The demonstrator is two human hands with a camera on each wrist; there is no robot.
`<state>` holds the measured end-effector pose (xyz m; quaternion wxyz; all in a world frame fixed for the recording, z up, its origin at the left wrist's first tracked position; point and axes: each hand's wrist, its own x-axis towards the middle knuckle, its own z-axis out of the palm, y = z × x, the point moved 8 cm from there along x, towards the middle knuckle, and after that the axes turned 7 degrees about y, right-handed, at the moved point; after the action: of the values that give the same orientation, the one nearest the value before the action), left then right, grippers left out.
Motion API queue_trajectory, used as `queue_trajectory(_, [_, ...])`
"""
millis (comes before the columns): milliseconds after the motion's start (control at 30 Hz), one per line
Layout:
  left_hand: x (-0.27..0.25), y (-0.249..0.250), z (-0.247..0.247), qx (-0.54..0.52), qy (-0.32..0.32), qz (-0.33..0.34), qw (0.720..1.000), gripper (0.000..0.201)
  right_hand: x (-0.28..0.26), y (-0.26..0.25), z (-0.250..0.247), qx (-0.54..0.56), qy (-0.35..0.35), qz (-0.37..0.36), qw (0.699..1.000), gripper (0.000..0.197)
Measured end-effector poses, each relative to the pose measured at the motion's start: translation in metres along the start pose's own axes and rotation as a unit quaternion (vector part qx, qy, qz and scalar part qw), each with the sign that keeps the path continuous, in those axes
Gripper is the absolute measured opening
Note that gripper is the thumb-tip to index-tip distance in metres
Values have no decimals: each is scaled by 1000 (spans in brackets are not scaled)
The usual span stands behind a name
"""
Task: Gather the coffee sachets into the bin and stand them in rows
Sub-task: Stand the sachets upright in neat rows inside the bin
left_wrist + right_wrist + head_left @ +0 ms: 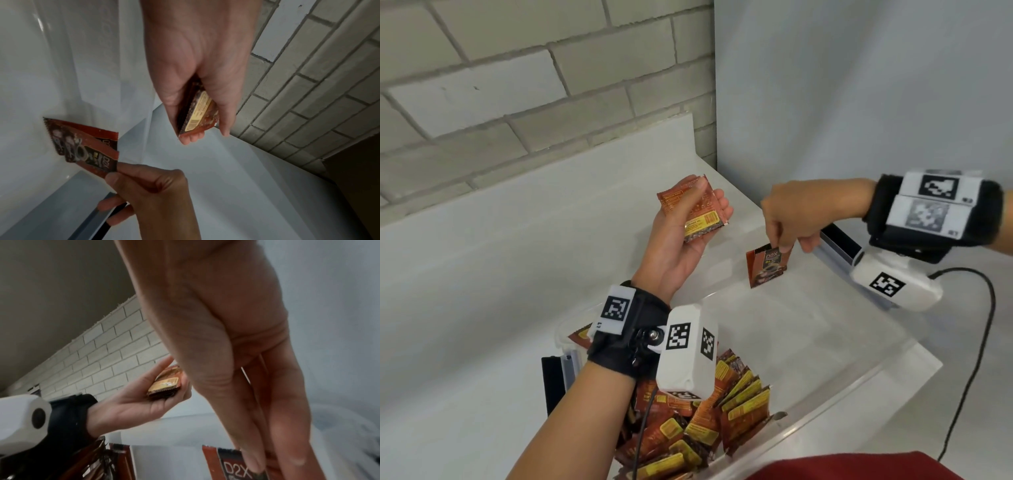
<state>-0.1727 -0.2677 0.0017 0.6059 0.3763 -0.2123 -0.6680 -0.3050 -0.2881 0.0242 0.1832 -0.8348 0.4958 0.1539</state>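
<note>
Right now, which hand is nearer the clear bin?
Left. The left hand holds sachets above the bin's far edge; the right hand pinches a sachet beyond it.

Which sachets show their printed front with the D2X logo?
The sachets pinched by the right hand, at the bin's far wall. The left hand's stack and the bin's heap show yellow-labelled backs.

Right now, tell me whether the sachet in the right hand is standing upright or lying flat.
Upright. The right hand pinches the sachet by its top edge, front face showing, lower edge at the clear bin floor; contact cannot be told.
</note>
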Motion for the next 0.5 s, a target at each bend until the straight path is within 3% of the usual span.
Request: queue_trajectory(500, [-2,-1,0,12,14,-8,1000,7,5,1,8,9,-6,5,1000,13])
